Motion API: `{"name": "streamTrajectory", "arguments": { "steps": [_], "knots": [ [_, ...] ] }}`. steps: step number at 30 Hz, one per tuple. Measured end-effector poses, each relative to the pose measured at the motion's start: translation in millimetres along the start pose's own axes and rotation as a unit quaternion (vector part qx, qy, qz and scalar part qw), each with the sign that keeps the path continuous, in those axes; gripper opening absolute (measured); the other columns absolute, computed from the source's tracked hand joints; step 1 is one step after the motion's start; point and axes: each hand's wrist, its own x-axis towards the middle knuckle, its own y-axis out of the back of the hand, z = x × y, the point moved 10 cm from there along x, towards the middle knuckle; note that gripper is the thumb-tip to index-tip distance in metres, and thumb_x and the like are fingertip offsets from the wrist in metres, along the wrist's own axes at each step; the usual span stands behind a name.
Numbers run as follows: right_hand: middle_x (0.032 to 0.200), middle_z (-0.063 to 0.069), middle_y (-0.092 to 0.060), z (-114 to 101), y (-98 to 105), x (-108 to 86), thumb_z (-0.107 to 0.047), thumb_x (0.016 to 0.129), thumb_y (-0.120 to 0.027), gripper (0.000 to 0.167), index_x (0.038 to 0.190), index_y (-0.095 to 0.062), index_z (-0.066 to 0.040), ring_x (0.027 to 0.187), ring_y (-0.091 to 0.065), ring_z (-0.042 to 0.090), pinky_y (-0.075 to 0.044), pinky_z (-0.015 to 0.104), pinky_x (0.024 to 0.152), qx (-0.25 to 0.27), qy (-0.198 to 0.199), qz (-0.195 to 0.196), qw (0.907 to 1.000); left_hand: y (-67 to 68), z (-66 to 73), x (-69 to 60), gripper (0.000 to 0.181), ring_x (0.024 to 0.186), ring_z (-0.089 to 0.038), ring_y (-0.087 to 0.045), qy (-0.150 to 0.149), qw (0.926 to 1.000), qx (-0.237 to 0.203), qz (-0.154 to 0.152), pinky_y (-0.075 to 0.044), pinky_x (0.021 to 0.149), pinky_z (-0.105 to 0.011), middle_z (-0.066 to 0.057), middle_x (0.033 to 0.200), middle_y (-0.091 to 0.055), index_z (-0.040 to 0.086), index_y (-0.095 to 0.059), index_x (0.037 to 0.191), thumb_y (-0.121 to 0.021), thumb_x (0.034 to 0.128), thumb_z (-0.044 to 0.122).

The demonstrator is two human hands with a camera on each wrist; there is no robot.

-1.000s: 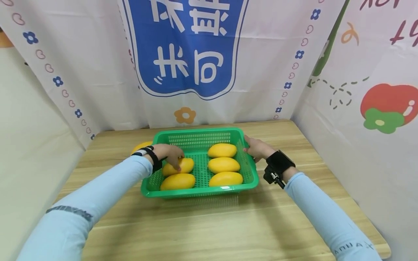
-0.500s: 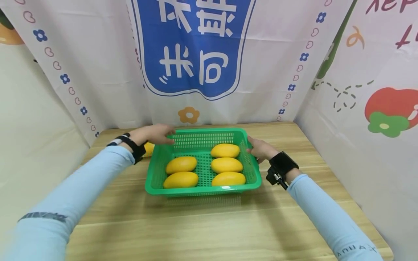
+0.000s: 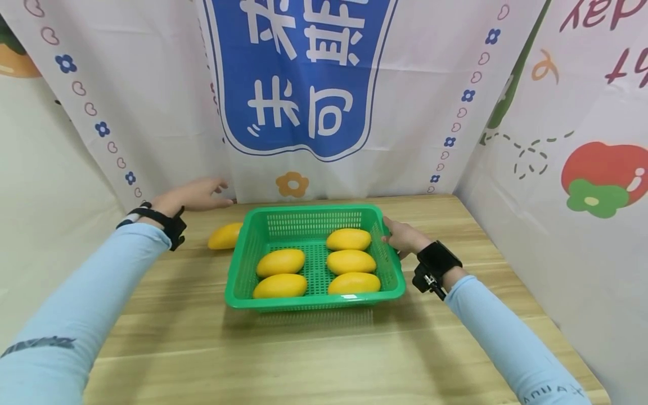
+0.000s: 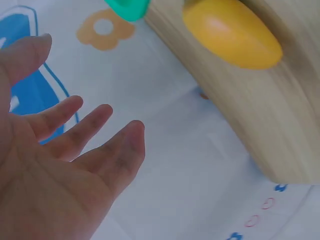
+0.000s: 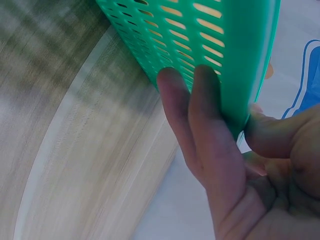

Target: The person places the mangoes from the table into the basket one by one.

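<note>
A green plastic basket [image 3: 316,302] stands on the wooden table, with several yellow mangoes lying in two columns inside it. One more mango [image 3: 225,236] lies on the table just left of the basket; the left wrist view shows this mango [image 4: 232,32] close to the table's edge. My left hand [image 3: 194,194] hovers above the table's back left part, behind that mango, fingers spread and holding nothing. With my right hand [image 3: 403,236] I grip the basket's right rim; in the right wrist view two fingers [image 5: 200,115] press its slotted outer wall and the thumb lies over the rim.
The wooden table [image 3: 314,360] reaches back to a printed cloth [image 3: 167,112] that hangs behind it. Another cloth wall [image 3: 552,242] runs along the right side, and a pale one [image 3: 45,197] along the left.
My left hand has come off a mango in the basket's left column and moved out of the basket, to the left and back. The right hand stays on the rim.
</note>
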Motion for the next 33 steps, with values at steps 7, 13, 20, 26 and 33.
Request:
{"name": "streamTrajectory", "arguments": {
  "steps": [7,13,20,26,33],
  "knots": [
    [0.156,0.033,-0.028,0,-2,2.2,-0.012,0.108,-0.040,0.068,0.159,0.005,-0.006,0.109,-0.065,0.036,-0.063,0.036,0.072,-0.001,-0.002,0.000,1.0000,-20.5,-33.4,-0.8,0.062,0.124,-0.053,-0.050,0.032,0.9995,0.000,-0.004,-0.044,0.101,-0.064,-0.040,0.136,-0.049,-0.013,-0.038,0.139,-0.053,0.1018,0.034],
    [0.156,0.033,-0.030,-8,-4,4.7,-0.011,0.108,-0.040,0.068,0.159,0.003,-0.005,0.109,-0.066,0.037,-0.063,0.037,0.073,-0.002,0.007,0.000,1.0000,-40.2,-50.6,1.5,0.062,0.124,-0.055,-0.049,0.043,0.9988,-0.015,-0.015,-0.045,0.100,-0.064,-0.041,0.137,-0.047,-0.014,-0.039,0.139,-0.053,0.1022,0.033],
    [0.152,0.033,-0.037,-7,1,6.7,-0.013,0.108,-0.041,0.070,0.160,0.005,-0.008,0.106,-0.068,0.035,-0.063,0.036,0.071,0.010,0.007,0.002,0.9999,-65.8,-62.7,13.8,0.065,0.129,-0.057,-0.043,0.053,0.9974,-0.016,-0.047,-0.039,0.106,-0.066,-0.041,0.143,-0.041,-0.015,-0.035,0.143,-0.053,0.1016,0.032],
    [0.141,0.034,-0.048,6,1,4.1,-0.013,0.108,-0.040,0.069,0.160,0.004,-0.011,0.092,-0.072,0.028,-0.063,0.038,0.071,0.049,0.005,-0.005,0.9988,-92.0,-59.5,20.1,0.066,0.134,-0.056,-0.038,0.073,0.9930,-0.035,-0.086,-0.036,0.109,-0.068,-0.039,0.148,-0.035,-0.012,-0.031,0.148,-0.051,0.1032,0.032],
    [0.134,0.033,-0.053,6,-1,3.8,-0.012,0.107,-0.041,0.070,0.160,0.005,-0.010,0.086,-0.072,0.023,-0.063,0.036,0.069,0.047,0.003,-0.008,0.9989,-98.7,-59.9,28.8,0.049,0.111,-0.047,-0.058,0.049,0.9978,-0.012,-0.043,-0.049,0.094,-0.059,-0.035,0.125,-0.057,-0.013,-0.050,0.129,-0.062,0.0974,0.023]
  ]
}}
